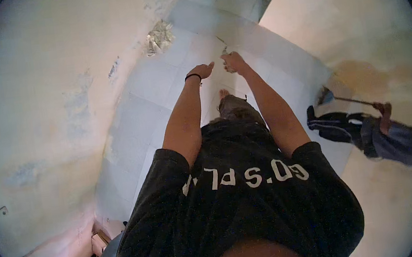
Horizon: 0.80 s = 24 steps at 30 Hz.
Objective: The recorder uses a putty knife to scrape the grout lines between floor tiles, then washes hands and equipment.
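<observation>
Hands are stretched out side by side over a pale tiled floor. The left hand, with a black band at its wrist, is loosely curled and nothing is seen in it. The right hand is closed around a thin dark stick-like tool, whose tip is angled up and away towards the floor tiles; its kind cannot be told. A heap of grey rubble is seen against the stained plaster wall to the left, well apart from both hands. White block lettering is printed across the chest of the dark shirt. At the right, a long-handled broom is held by another person who is bent over.
</observation>
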{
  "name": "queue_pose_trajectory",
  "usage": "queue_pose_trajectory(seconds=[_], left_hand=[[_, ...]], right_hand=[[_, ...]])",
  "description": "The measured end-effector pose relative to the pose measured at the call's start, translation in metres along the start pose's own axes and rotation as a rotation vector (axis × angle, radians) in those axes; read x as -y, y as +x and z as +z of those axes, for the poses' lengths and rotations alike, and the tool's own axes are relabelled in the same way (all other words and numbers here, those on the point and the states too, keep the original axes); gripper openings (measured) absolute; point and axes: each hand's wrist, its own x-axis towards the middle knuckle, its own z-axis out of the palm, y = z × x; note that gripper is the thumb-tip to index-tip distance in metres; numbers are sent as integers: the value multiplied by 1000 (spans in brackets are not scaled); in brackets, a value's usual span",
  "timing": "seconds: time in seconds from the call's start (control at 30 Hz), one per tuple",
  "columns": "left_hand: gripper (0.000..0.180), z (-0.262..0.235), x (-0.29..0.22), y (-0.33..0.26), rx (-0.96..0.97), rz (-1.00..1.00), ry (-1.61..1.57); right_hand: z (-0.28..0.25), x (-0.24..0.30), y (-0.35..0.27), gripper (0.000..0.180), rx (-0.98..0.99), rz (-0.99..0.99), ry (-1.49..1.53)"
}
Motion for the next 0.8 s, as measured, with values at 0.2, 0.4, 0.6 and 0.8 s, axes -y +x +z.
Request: queue_pose_trajectory(seconds=[0.2, 0.4, 0.6, 0.8], left_hand=[[84, -71, 55, 81, -36, -179, -588], [69, -133, 89, 189, 60, 70, -1321], [34, -191, 182, 347, -611, 387, -874], [41, -236, 294, 414, -267, -64, -246]], right_hand=[[41, 114, 114, 26, 291, 172, 984], [33, 139, 239, 43, 330, 263, 577], [25, 142, 360, 69, 404, 124, 253], [-66, 41, 396, 53, 194, -218, -730]])
